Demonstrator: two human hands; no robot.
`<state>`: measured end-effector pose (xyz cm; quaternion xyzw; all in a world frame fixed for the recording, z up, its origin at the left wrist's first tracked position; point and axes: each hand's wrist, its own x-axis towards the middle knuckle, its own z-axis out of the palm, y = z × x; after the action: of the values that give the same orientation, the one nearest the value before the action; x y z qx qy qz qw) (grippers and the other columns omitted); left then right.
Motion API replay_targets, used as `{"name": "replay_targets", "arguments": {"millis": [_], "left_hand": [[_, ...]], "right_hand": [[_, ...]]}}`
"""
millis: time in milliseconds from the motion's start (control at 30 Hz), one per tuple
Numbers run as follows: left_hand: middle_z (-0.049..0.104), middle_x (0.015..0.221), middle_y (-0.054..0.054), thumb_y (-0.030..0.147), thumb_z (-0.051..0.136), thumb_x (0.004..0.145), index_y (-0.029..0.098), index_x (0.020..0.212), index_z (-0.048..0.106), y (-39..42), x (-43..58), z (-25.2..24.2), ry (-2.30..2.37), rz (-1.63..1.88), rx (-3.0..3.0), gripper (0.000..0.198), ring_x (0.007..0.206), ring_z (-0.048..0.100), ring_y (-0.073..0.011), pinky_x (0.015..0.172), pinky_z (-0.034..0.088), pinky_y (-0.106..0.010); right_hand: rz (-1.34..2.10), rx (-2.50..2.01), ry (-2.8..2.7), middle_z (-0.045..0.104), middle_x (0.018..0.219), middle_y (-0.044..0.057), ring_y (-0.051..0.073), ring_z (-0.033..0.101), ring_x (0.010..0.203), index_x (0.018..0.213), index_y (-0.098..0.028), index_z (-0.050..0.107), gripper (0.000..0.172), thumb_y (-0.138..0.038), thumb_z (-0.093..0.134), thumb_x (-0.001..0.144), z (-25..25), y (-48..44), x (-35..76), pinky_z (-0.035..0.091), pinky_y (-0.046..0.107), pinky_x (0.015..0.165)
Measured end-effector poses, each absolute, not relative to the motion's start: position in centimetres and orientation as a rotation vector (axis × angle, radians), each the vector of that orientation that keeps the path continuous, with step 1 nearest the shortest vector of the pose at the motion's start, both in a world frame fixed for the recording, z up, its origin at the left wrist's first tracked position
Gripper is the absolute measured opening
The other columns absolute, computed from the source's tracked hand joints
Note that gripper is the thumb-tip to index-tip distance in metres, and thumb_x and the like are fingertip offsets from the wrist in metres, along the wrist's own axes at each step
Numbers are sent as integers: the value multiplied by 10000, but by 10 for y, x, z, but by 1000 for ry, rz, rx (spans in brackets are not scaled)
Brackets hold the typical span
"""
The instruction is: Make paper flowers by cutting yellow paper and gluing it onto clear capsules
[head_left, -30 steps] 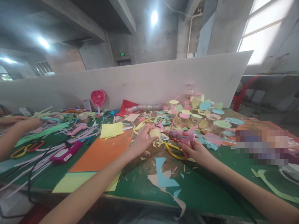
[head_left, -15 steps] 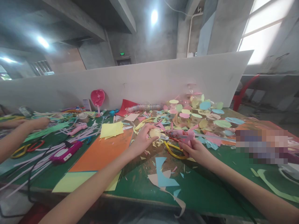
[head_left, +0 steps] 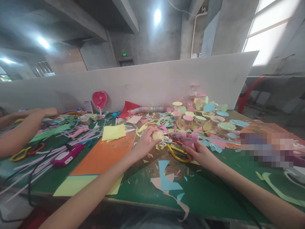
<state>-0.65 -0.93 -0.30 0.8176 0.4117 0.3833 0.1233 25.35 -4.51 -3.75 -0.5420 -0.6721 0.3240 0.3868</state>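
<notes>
My left hand (head_left: 144, 144) is closed around a small pale yellow paper piece (head_left: 157, 135), held just above the green table (head_left: 209, 194). My right hand (head_left: 200, 153) grips a pink glue gun (head_left: 187, 138) whose nozzle points left at the yellow piece. Yellow-handled scissors (head_left: 176, 154) lie on the table right under both hands. Paper scraps surround them.
An orange sheet (head_left: 105, 156) and yellow sheets (head_left: 113, 132) lie to the left. Several coloured paper circles (head_left: 202, 116) pile up at the back right. Another person's arm (head_left: 21, 132) reaches over paper strips at far left. A white partition (head_left: 143, 84) backs the table.
My hands have stayed nearly still. The other person's arm at far left has lifted and reached further right and toward the partition.
</notes>
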Motion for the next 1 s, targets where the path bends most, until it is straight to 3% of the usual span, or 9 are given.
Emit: {"name": "replay_targets", "arguments": {"millis": [333, 600, 1000], "left_hand": [[583, 1229, -47, 324, 629, 873, 252, 1153, 555, -10, -4, 0, 1232, 1113, 2349, 298, 1187, 531, -230, 996, 431, -366], [573, 1257, -43, 352, 602, 897, 260, 1183, 556, -13, -5, 1, 1215, 1093, 2376, 304, 1209, 520, -217, 1018, 419, -355], [587, 1227, -45, 373, 614, 884, 259, 1188, 519, -16, -2, -2, 1206, 1028, 2372, 338, 1167, 550, -213, 997, 447, -348]], "right_hand": [[806, -1364, -1701, 496, 445, -16, 130, 447, 463, 498, -241, 405, 601, -783, 521, 729, -32, -47, 251, 402, 292, 509], [862, -1324, -1708, 565, 493, 14, 137, 465, 488, 561, -206, 563, 562, -708, 499, 807, -29, -47, 256, 417, 285, 523], [900, -1303, -1662, 561, 476, 1, 171, 547, 494, 642, -213, 579, 527, -724, 549, 769, -32, -47, 254, 443, 300, 509]]}}
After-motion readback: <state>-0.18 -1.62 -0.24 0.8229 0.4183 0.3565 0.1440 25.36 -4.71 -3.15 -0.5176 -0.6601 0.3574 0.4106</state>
